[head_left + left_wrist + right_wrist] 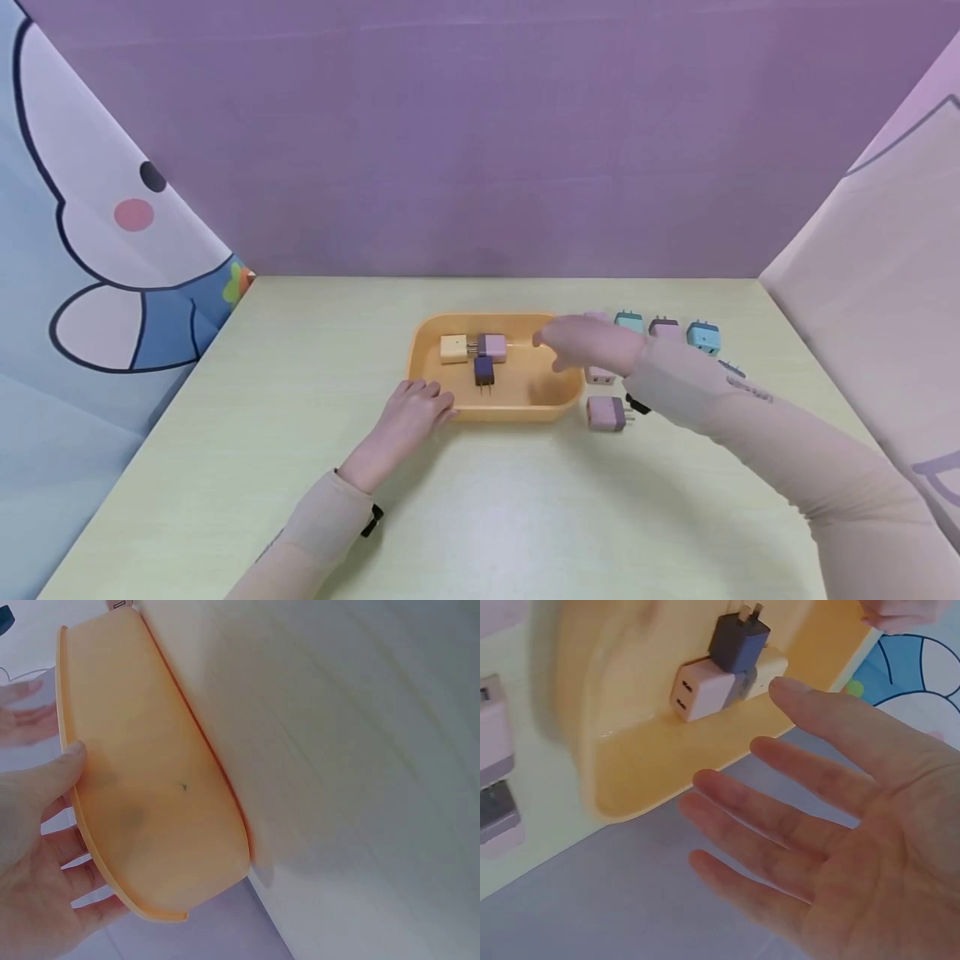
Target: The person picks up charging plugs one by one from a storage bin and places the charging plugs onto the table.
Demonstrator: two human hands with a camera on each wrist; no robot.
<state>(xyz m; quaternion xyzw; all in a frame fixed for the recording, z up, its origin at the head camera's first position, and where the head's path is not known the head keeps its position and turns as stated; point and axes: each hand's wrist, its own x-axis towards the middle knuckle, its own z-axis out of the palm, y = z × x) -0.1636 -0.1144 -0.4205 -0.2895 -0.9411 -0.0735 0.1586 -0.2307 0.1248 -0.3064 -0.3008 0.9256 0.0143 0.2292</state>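
An orange plastic bin [517, 414] sits on the table. My left hand [412, 412] grips its near left rim; in the left wrist view the thumb [64, 769] lies on the outer wall and the fingers reach over the rim. Inside are a cream wall charger [453, 349], a pink and purple charger [493, 347] and a dark blue charger [483, 372] with its prongs toward me. My right hand [840, 832] holds nothing. Its fingers are spread above the bin's right end, apart from the chargers.
Right of the bin lie several more plug chargers: a pink one [604, 413] nearest me, a teal one [628, 322], a pink and purple one [665, 329] and a blue one [703, 337]. My right forearm partly covers others. A purple cloth wall [480, 167] rises behind the table.
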